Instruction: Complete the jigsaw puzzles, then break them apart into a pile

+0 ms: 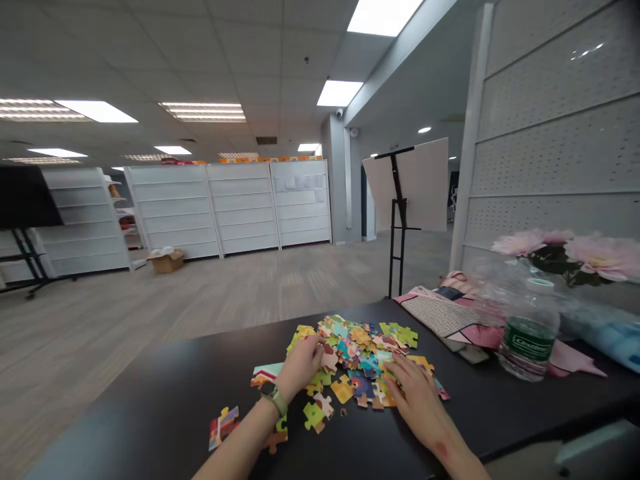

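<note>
A heap of colourful jigsaw pieces (361, 337) lies on the black table (165, 387). My left hand (303, 363), with a green-banded watch (274, 398) on its wrist, rests at the heap's left side, its fingers curled down over pieces; what they hold, if anything, is hidden. My right hand (413, 393) lies on the heap's right side with its fingers spread over pieces. Near my left forearm sits a small joined cluster (220, 427). A green piece (314, 415) lies in front of the heap, between my hands.
A water bottle with a green label (530, 333) stands on the table at the right, beside patterned cloth (445, 317) and pink flowers (600, 253). Beyond the table's far edge stands an easel with a board (415, 187). White shelving panels (245, 207) line the back.
</note>
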`<action>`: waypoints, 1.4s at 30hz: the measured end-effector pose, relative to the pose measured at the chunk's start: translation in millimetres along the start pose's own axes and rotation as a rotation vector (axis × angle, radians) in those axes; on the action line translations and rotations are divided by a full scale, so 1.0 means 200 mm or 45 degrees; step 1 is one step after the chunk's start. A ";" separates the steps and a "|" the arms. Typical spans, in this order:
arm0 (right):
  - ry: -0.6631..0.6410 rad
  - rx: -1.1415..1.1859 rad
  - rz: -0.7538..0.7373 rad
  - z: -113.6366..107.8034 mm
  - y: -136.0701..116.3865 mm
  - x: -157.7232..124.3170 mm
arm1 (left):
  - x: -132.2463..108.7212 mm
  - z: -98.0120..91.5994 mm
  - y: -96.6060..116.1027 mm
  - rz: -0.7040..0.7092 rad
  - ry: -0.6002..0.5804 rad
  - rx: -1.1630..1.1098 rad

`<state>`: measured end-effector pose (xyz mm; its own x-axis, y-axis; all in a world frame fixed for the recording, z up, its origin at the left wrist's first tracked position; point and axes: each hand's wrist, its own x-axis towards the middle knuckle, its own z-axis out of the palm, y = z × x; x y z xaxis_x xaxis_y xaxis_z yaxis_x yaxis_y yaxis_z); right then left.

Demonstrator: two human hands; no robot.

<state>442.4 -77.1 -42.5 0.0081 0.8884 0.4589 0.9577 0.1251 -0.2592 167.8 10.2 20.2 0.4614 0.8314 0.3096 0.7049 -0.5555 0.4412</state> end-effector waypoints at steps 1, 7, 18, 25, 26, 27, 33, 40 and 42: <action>-0.009 -0.008 0.000 0.00 0.00 0.00 | 0.00 0.02 -0.01 -0.004 0.010 -0.003; -0.011 -0.033 -0.020 0.01 0.01 0.00 | -0.06 0.11 0.03 0.051 0.008 -0.021; -0.027 -0.004 -0.010 0.01 0.02 0.00 | -0.14 0.14 0.07 0.010 -0.062 -0.250; -0.025 0.007 -0.018 0.00 0.01 -0.01 | -0.15 0.10 0.09 -0.047 -0.120 -0.181; -0.025 0.004 -0.022 0.00 0.01 -0.01 | -0.16 0.09 0.10 -0.054 -0.141 -0.183; -0.027 0.000 -0.026 0.00 0.01 -0.01 | -0.16 0.09 0.11 -0.058 -0.164 -0.195; 0.073 -0.074 -0.103 -0.06 -0.06 -0.02 | -0.14 0.08 0.09 0.082 -0.144 -0.517; -0.223 0.088 -0.406 -0.10 -0.38 0.04 | -0.09 0.00 -0.10 0.141 -0.075 -0.435; -0.332 0.099 -0.449 -0.10 -0.45 0.14 | -0.09 -0.01 -0.14 0.166 -0.048 -0.380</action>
<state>361.4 -73.5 11.0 -0.3975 0.8660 0.3035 0.8644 0.4644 -0.1929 138.5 10.1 4.7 0.5612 0.7498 0.3505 0.4523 -0.6325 0.6288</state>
